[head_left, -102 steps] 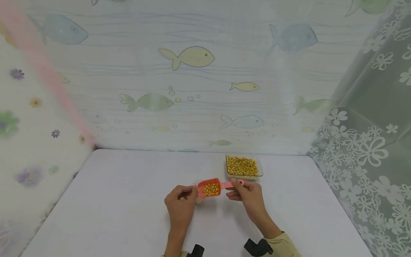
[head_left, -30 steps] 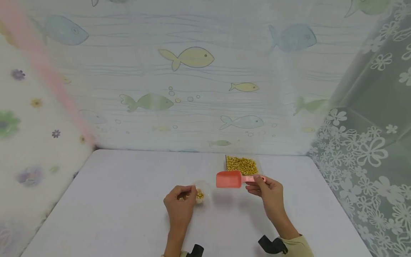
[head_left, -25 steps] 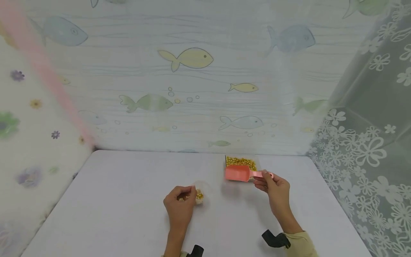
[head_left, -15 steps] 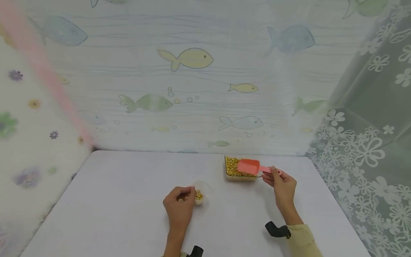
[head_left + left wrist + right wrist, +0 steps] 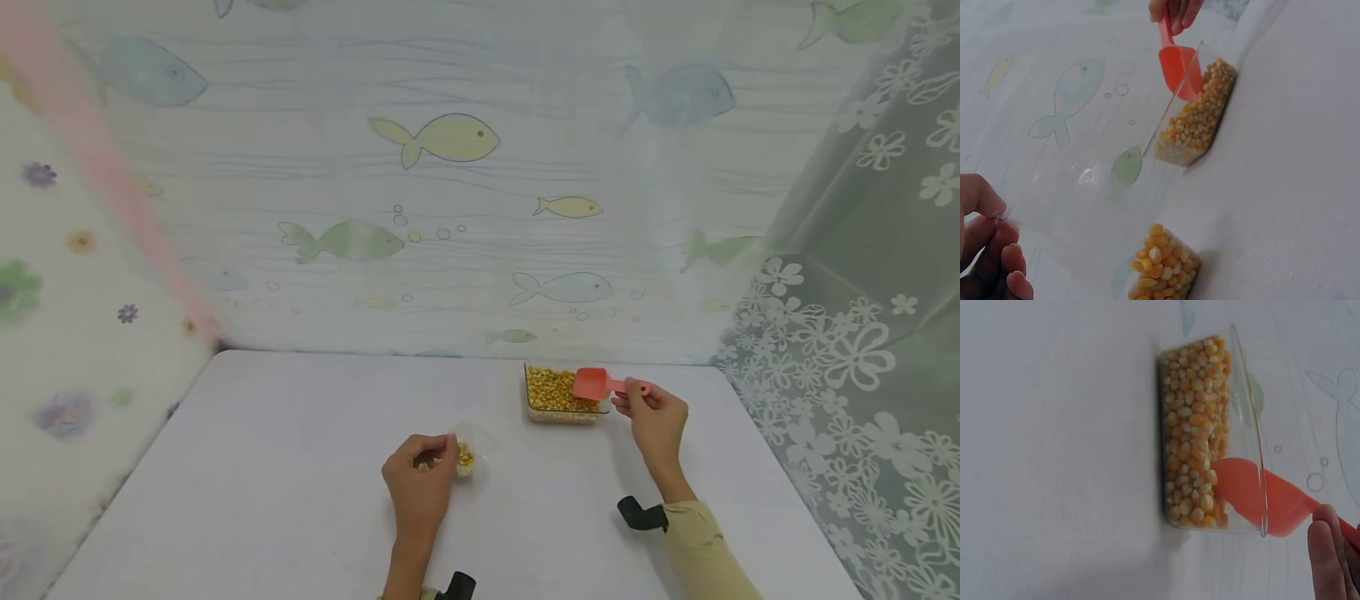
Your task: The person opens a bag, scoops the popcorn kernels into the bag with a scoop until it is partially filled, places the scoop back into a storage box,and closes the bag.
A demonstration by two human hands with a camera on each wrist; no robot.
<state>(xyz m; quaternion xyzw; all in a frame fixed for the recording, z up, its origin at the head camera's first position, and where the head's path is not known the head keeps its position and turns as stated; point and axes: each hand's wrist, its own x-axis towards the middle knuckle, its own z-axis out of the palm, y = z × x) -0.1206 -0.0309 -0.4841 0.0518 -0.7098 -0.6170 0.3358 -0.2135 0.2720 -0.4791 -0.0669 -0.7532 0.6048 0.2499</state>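
Note:
My right hand (image 5: pixel 660 429) pinches the handle of a coral-red plastic scoop (image 5: pixel 591 383). The scoop's tip dips into yellow corn kernels (image 5: pixel 1191 425), inside a clear glass container (image 5: pixel 564 416) at the back of the table. In the right wrist view the scoop (image 5: pixel 1244 487) slants in over the container's rim, its blade end touching the kernels. Nearer, my left hand (image 5: pixel 422 475) pinches the top edge of a clear plastic bag (image 5: pixel 480 440). Corn fills the bottom of this bag (image 5: pixel 1163 265), which stands on the table; my hand partly hides it in the head view.
A white table (image 5: pixel 285 467) lies under everything. Behind it hangs a pale sheet with printed fish (image 5: pixel 457 137). Flowered sheets border both sides. A black wrist mount (image 5: pixel 642 514) sits on the right forearm, with another black mount (image 5: pixel 460 586) on the left.
The right hand has carried the scoop from the bag rightward and back to the glass container, first emptied of its kernels, and lowered its tip into the corn. The left hand stays put.

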